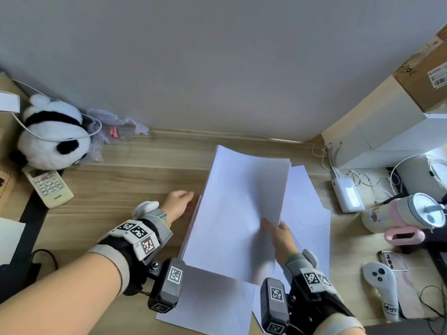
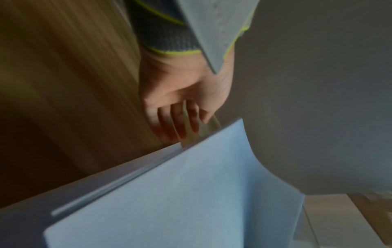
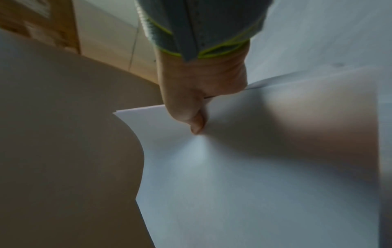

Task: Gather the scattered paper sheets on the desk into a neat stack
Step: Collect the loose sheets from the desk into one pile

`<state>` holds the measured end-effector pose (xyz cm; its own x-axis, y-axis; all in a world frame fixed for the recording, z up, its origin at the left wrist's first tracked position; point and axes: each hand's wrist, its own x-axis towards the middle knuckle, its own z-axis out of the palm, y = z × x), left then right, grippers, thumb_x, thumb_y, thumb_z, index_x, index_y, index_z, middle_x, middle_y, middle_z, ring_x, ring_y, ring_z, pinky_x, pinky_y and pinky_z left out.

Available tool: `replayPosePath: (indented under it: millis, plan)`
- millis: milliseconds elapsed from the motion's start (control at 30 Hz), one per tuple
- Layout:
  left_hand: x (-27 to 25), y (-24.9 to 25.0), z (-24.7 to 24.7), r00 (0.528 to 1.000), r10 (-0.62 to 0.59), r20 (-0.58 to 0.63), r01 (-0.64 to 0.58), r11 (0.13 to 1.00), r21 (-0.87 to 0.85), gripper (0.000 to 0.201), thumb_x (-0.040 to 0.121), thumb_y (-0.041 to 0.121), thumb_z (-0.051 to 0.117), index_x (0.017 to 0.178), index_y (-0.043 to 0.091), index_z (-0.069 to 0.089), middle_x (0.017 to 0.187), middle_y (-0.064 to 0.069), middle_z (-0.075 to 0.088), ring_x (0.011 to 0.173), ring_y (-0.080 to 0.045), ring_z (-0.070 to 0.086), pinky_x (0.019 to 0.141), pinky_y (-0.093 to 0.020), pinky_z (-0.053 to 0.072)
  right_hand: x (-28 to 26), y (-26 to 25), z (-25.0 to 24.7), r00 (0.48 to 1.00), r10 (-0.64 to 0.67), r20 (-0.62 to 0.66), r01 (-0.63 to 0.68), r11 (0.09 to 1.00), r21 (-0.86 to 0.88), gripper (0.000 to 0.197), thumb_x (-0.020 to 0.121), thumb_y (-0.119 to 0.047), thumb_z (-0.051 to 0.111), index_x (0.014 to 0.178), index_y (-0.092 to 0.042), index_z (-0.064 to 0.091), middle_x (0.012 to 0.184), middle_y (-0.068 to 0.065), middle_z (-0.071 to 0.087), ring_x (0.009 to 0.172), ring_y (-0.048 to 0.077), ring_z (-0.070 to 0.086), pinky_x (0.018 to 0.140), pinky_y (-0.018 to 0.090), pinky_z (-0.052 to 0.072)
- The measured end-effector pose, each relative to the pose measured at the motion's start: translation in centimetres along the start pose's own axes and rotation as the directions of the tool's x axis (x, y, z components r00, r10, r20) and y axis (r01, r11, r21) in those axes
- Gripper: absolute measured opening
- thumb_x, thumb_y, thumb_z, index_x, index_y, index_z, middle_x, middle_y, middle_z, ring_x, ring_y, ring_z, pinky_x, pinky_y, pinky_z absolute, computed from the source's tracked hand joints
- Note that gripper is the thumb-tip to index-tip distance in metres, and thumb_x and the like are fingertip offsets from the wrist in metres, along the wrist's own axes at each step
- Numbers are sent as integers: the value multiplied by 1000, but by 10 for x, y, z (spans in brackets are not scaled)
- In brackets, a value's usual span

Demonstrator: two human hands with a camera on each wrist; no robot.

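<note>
The right hand pinches the paper stack, lifted above loose sheets on the worktop. The left hand, fingers relaxed, sits beside its left edge; its fingertips are blurred.

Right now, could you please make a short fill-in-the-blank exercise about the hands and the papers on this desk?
1. The bundle of sheets is pinched at its edge by the person's ____ hand.
2. The left hand holds nothing; its fingers reach toward the bundle's ____ edge.
3. Loose sheets lie flat on the ____ desk.
4. The plush toy at the desk's far left is a ____.

Missing words: right; left; wooden; panda
</note>
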<state>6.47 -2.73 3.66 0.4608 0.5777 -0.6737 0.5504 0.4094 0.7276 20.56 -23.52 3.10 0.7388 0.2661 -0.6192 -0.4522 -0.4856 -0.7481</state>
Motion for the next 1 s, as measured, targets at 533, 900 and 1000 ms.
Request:
replayPosePath:
  millis: [533,900,1000]
  plan:
    - [2,-50,-3,907,-422,9,419,902,103,40,96,20,38,129,3,51,110,-13,67,87,-25,57,91,-35,41,-23,61,2,987,136,-80,-146,981,-130,12,66,-11,67,75,-4,65,74,16,66,67,27,62,66,36,51]
    - [13,-79,7,962,-257,93,247,963,105,87,63,8,77,138,-8,37,136,-22,53,125,-31,52,113,-42,36,-34,38,24,996,-29,79,24,997,67,29,86,8,47,111,-3,55,92,12,63,72,24,60,65,31,50]
    - [-1,-41,-1,991,-112,69,113,994,-4,58,67,4,78,119,-7,54,120,-18,62,103,-26,66,96,-39,52,-35,16,28,983,-175,48,164,970,182,34,86,6,50,116,-10,48,101,8,64,86,24,62,78,35,52]
